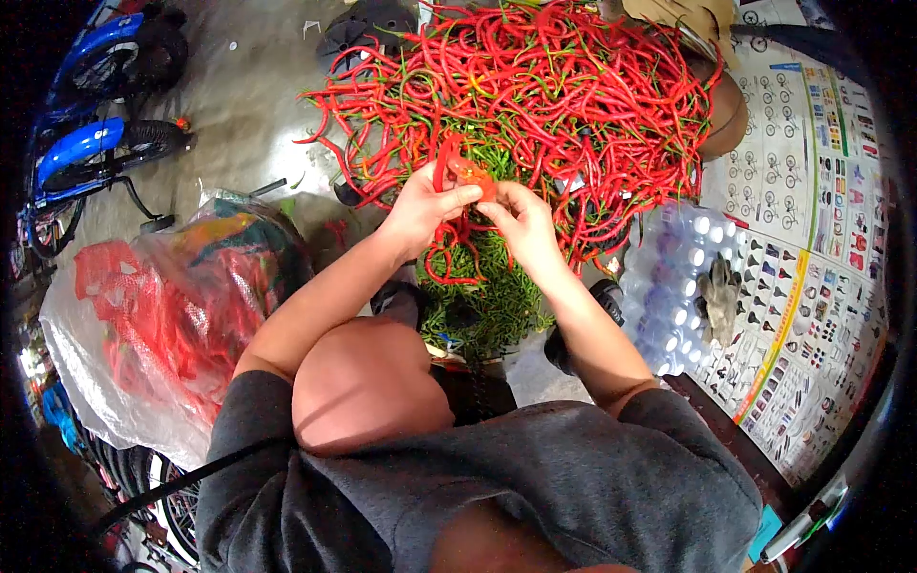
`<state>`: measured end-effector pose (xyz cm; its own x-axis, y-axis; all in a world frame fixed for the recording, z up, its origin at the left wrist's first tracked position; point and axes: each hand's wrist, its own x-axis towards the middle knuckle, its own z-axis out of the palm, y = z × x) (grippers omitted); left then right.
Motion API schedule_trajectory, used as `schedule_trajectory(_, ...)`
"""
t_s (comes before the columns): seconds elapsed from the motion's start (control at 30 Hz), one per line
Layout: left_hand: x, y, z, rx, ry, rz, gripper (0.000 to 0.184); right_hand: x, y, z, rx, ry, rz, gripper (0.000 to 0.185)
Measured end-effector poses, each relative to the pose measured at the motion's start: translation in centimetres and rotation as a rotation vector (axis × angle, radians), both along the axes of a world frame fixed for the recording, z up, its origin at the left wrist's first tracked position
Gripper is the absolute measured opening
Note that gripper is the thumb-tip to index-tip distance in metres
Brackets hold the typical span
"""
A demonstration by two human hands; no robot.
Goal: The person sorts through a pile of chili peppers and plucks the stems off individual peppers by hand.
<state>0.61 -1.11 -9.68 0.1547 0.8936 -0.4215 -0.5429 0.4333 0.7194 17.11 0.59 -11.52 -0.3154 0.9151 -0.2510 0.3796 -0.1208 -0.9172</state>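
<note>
My left hand (426, 205) and right hand (522, 222) pinch a red pepper (472, 176); a pepper heap (583, 105) spreads beyond; bottles (667, 286) sit to my right.

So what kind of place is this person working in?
Probably a bicycle shop or workshop, despite the heap of red chillies: there are blue mudguards over black tyres, a spoked wheel lower down, and a printed chart picturing rows of bicycles.

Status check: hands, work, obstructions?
Left hand and right hand pinching an orange-red piece, kind unclear. Chili pile just beyond. Green heap below. Nothing visibly blocking.
</note>
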Motion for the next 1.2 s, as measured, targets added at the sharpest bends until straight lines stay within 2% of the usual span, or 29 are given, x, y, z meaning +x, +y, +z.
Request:
schedule_trajectory(0.13, 0.2, -0.4, -1.0, -0.032, -0.047, -0.004, 0.013, -0.2, -0.2, 1.0, 0.107, -0.051, 0.033, 0.017)
schedule_trajectory(0.2, 0.3, -0.3, -0.5, -0.183, -0.119, 0.008, 0.01, -0.2, 0.0, 1.4, 0.433, -0.174, 0.098, 0.014)
schedule_trajectory(0.4, -1.0, -0.4, -0.7, -0.363, -0.34, -0.144, 0.015, 0.8, 0.6, 2.0, 0.677, -0.112, 0.281, 0.011)
schedule_trajectory(0.63, -1.5, -0.6, -0.6, -0.414, -0.371, -0.249, 0.019, 1.3, 1.1, 2.6, 0.716, -0.031, 0.38, 0.013)
schedule_trajectory(0.7, -1.6, -0.8, -1.0, -0.47, -0.513, -0.255, 0.019, 1.2, 0.9, 2.6, 0.703, 0.079, 0.551, 0.013)
schedule_trajectory(0.73, -1.5, -0.9, -1.0, -0.471, -0.514, -0.254, 0.019, 1.1, 0.8, 2.7, 0.702, 0.079, 0.552, 0.013)
schedule_trajectory(0.8, -1.6, -1.1, -1.0, -0.428, -0.501, -0.178, 0.015, 0.8, 0.6, 2.7, 0.585, 0.132, 0.529, 0.009)
schedule_trajectory(0.93, -2.3, -1.0, -2.3, -0.345, -0.443, -0.197, 0.017, 1.6, 0.2, 2.0, 0.416, 0.075, 0.616, 0.019)
schedule_trajectory(1.0, -2.6, -0.9, -1.3, -0.325, -0.385, -0.155, 0.022, 2.6, 0.6, 1.2, 0.371, -0.125, 0.526, 0.018)
schedule_trajectory(1.03, -2.4, -0.9, -0.5, -0.233, -0.279, -0.165, 0.026, 3.3, 1.5, -0.5, 0.442, -0.219, 0.374, 0.018)
schedule_trajectory(1.07, -2.5, -0.8, -0.6, -0.232, -0.279, -0.165, 0.026, 4.1, 2.7, -3.0, 0.51, -0.311, 0.22, 0.02)
schedule_trajectory(1.13, -2.7, -0.6, -1.1, -0.16, -0.386, -0.236, 0.028, 5.6, 4.7, -7.3, 0.27, -0.647, 0.011, 0.028)
schedule_trajectory(1.17, -2.6, -0.7, -1.3, -0.159, -0.386, -0.234, 0.028, 5.4, 5.3, -8.1, 0.271, -0.646, 0.013, 0.028)
schedule_trajectory(1.2, -2.5, -0.7, -1.7, -0.149, -0.457, -0.24, 0.03, 5.3, 5.8, -8.8, 0.092, -0.784, 0.056, 0.032)
